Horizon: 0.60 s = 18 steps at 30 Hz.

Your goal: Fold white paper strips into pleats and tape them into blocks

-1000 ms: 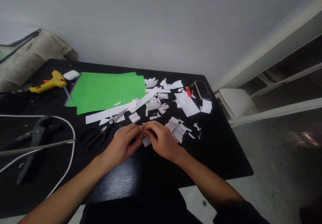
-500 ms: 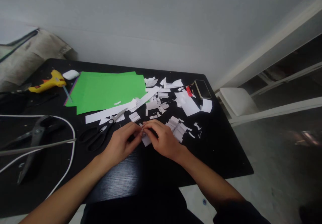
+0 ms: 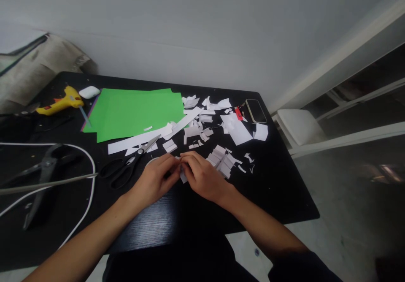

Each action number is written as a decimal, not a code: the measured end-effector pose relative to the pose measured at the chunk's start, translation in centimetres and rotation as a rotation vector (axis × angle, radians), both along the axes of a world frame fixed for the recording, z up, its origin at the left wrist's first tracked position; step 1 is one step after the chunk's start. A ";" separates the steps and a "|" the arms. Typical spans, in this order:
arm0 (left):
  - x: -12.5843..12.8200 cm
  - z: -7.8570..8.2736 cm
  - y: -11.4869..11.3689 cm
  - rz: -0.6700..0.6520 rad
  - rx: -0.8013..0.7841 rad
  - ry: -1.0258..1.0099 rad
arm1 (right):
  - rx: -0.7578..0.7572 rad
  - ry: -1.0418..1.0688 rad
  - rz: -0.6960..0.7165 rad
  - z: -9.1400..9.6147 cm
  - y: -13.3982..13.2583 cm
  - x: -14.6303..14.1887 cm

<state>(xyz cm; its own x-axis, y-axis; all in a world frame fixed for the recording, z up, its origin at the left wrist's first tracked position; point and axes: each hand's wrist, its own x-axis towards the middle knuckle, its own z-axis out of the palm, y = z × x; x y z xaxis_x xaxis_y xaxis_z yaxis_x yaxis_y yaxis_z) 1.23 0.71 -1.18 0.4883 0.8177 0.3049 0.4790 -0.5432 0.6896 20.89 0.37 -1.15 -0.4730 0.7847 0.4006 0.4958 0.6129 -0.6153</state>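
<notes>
Poking out between both hands (image 3: 157, 176) (image 3: 204, 176), a small white paper piece (image 3: 183, 177).

Head camera, 1: is looking forward and down, close above black table (image 3: 278, 197), facing grey wall (image 3: 190, 33).

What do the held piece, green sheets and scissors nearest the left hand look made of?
Held piece: matte white, probably paper; thin-looking, mostly hidden.
Green sheets: matte paper or card; even colour, crisp edges.
Scissors: smooth greyish blades, likely metal; black handle loops, perhaps plastic.
</notes>
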 end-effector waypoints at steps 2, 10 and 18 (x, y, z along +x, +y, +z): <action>0.0 0.0 0.0 0.005 -0.002 -0.011 | -0.002 0.001 -0.001 -0.1 0.0 0.0; -0.1 -0.1 0.1 0.021 -0.029 -0.049 | -0.017 0.061 -0.013 0.0 0.1 0.2; 0.1 0.1 0.1 0.015 -0.045 -0.032 | 0.004 0.006 -0.010 -0.3 0.0 0.1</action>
<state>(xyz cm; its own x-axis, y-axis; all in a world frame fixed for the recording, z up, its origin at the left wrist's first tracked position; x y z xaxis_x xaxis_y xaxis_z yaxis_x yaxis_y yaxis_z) 1.34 0.81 -1.03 0.4667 0.8379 0.2830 0.4644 -0.5045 0.7279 20.97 0.36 -1.41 -0.4623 0.7880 0.4065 0.4985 0.6101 -0.6158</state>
